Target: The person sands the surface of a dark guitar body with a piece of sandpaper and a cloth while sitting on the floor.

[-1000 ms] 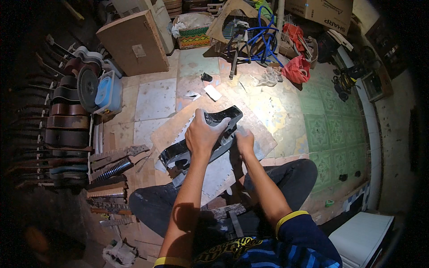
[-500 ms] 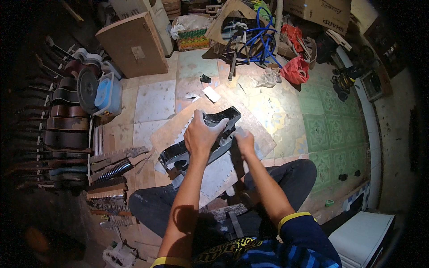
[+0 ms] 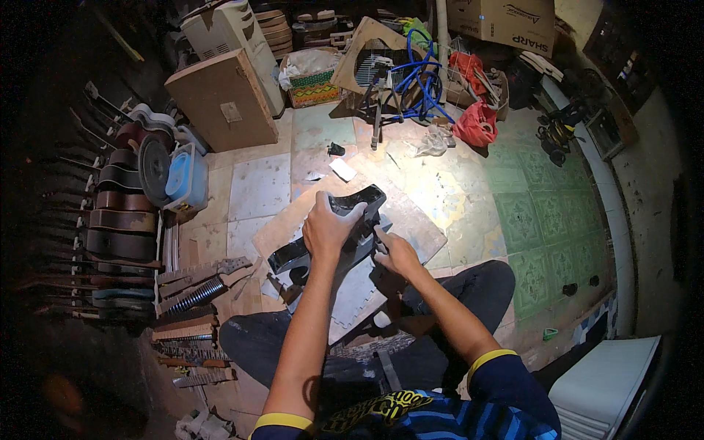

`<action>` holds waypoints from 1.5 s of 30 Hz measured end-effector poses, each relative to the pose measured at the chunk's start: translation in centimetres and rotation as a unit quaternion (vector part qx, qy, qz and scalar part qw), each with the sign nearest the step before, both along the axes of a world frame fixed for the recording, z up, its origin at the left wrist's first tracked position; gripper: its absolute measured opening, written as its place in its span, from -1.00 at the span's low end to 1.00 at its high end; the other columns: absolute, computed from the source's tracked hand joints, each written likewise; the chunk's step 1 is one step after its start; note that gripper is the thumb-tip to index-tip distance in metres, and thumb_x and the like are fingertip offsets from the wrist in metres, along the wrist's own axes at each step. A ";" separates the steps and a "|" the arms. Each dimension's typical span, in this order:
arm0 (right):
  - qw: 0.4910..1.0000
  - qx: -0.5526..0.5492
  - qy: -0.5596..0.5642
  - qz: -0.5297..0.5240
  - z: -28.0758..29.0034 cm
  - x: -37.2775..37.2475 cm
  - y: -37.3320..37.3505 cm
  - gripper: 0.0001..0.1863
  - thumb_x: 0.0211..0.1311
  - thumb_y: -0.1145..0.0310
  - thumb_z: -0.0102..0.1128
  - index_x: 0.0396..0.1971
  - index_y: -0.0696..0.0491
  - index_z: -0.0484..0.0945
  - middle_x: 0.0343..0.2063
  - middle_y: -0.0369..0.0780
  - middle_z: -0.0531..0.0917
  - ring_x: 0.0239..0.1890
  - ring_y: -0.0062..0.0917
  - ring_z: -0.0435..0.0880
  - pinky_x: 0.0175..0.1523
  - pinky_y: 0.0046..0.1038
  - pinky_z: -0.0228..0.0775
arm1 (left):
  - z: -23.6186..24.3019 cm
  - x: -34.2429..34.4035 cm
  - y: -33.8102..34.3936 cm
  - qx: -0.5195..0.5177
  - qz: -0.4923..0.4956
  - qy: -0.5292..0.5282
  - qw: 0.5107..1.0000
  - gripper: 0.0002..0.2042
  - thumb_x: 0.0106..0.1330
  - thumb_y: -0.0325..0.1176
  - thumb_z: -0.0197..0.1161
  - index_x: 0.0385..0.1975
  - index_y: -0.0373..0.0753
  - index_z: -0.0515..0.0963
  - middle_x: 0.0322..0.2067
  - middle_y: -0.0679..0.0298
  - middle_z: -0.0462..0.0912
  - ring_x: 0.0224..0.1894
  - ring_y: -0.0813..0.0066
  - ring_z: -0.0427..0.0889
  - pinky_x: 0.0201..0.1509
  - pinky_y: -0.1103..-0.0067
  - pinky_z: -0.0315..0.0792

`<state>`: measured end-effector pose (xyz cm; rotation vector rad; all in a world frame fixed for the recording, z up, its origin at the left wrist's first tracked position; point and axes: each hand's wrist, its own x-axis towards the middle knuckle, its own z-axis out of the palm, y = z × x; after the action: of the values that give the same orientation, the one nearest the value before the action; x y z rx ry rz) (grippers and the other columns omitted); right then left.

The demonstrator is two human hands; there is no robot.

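Observation:
A glossy black, curved body, shaped like a small guitar body (image 3: pixel 286 253), is tilted on edge over my lap. My left hand (image 3: pixel 326 229) is closed over its upper side, thumb toward the right end. Close by that right end, my right hand (image 3: pixel 396 251) has its fingers bent and pressed against the body's near side. Whatever lies under those fingers is hidden. Beneath the body are a pale grey foam mat (image 3: pixel 357 297) with a toothed edge and a brown board (image 3: pixel 422 233).
Several guitars (image 3: pixel 121 220) stand in a row at the left. Saws and files (image 3: pixel 194 297) lie beside my left knee. A blue tub (image 3: pixel 187 180), a leaning wooden panel (image 3: pixel 220 99), a blue hose (image 3: pixel 418 81) and a red bag (image 3: pixel 477 125) are farther off. A white chair (image 3: pixel 605 385) is at the lower right.
My right hand has shifted slightly down along the body's near side, and its fingers have turned toward the body. My left hand keeps its hold. The whole view has shifted slightly.

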<state>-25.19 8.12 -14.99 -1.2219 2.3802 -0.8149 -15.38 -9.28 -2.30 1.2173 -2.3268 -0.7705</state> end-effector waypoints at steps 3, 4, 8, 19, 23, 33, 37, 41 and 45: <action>0.995 -0.080 -0.055 -0.021 0.0 -1.6 0.4 -0.27 0.02 0.29 0.38 0.29 0.01 0.46 -0.17 0.08 0.68 -0.07 0.03 0.66 0.08 -0.10 0.51 | -0.2 0.0 0.3 -0.023 -0.003 0.013 1.000 -0.33 -0.02 0.21 0.53 -0.19 -0.26 0.48 -0.33 -0.10 0.73 -0.21 -0.15 0.73 -0.14 0.15 0.56; 0.988 -0.109 -0.068 -0.083 -0.2 -1.8 0.4 -0.27 0.02 0.28 0.38 0.29 0.02 0.45 -0.15 0.10 0.68 -0.06 0.05 0.66 0.08 -0.09 0.51 | -0.2 0.0 0.5 -0.024 -0.005 0.014 1.000 -0.33 -0.02 0.21 0.53 -0.19 -0.26 0.48 -0.33 -0.10 0.73 -0.21 -0.15 0.73 -0.14 0.15 0.56; 0.996 0.016 -0.057 -0.073 -0.7 -1.4 -0.5 -0.17 0.02 0.28 0.39 0.39 0.01 0.36 -0.07 0.11 0.69 0.00 0.01 0.67 0.12 -0.15 0.51 | -0.2 0.0 1.0 -0.017 -0.010 0.009 1.000 -0.34 -0.02 0.20 0.53 -0.18 -0.26 0.47 -0.34 -0.09 0.73 -0.21 -0.15 0.72 -0.14 0.14 0.56; 0.959 -0.088 -0.253 -0.090 -3.0 -1.6 4.3 -0.65 0.16 0.29 0.31 -0.09 0.16 0.67 -0.17 -0.09 0.74 -0.09 -0.35 0.70 0.09 -0.35 0.48 | -1.2 0.4 -1.4 -0.009 -0.066 0.055 0.996 -0.24 -0.10 0.03 0.62 0.00 -0.31 0.43 -0.15 -0.18 0.69 -0.08 -0.17 0.69 -0.02 0.18 0.56; 0.921 -0.093 -0.300 -0.229 -4.0 -1.6 3.8 -0.66 0.20 0.25 0.34 -0.15 0.19 0.65 -0.19 -0.04 0.73 -0.11 -0.31 0.69 0.01 -0.31 0.47 | -1.3 0.5 -2.4 0.005 -0.066 0.025 0.998 -0.20 -0.11 0.03 0.62 0.06 -0.31 0.40 -0.13 -0.16 0.70 -0.07 -0.16 0.69 0.00 0.18 0.57; 0.896 -0.200 -0.227 -0.326 -3.0 -4.9 -1.3 -0.64 0.19 0.22 0.41 -0.18 0.21 0.66 -0.28 -0.02 0.75 -0.21 -0.24 0.73 -0.05 -0.28 0.50 | -0.1 1.1 -1.5 0.023 -0.045 -0.005 0.999 -0.22 -0.13 0.00 0.65 0.03 -0.29 0.41 -0.15 -0.14 0.72 -0.07 -0.13 0.71 -0.01 0.20 0.57; 0.952 -0.080 -0.152 -0.251 -4.9 -6.7 -3.4 -0.66 0.10 0.21 0.46 -0.28 0.19 0.70 -0.33 0.08 0.73 -0.25 -0.10 0.73 -0.11 -0.23 0.51 | -0.6 0.8 -0.9 0.025 -0.052 0.015 0.998 -0.29 -0.13 0.02 0.65 -0.09 -0.27 0.43 -0.20 -0.11 0.72 -0.12 -0.12 0.72 -0.07 0.18 0.57; 0.951 -0.057 -0.152 -0.263 -5.2 -7.2 -5.4 -0.61 0.06 0.17 0.50 -0.32 0.22 0.67 -0.32 0.12 0.71 -0.18 -0.03 0.73 -0.08 -0.18 0.51 | -0.4 0.7 -0.7 0.019 -0.044 -0.002 0.999 -0.28 -0.13 0.03 0.64 -0.06 -0.27 0.44 -0.23 -0.11 0.72 -0.13 -0.13 0.72 -0.09 0.18 0.57; 0.945 -0.062 -0.143 -0.287 -4.7 -6.1 -5.1 -0.57 0.07 0.10 0.49 -0.33 0.20 0.68 -0.29 0.14 0.71 -0.17 0.02 0.71 -0.07 -0.13 0.51 | -0.5 0.5 -1.0 0.007 -0.038 -0.005 0.999 -0.27 -0.11 0.03 0.64 -0.01 -0.25 0.45 -0.19 -0.10 0.73 -0.12 -0.13 0.72 -0.07 0.17 0.57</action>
<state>-31.28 3.00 -19.68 -0.3844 2.4786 -1.2328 -14.84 -10.31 -2.75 1.1463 -2.3916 -0.8105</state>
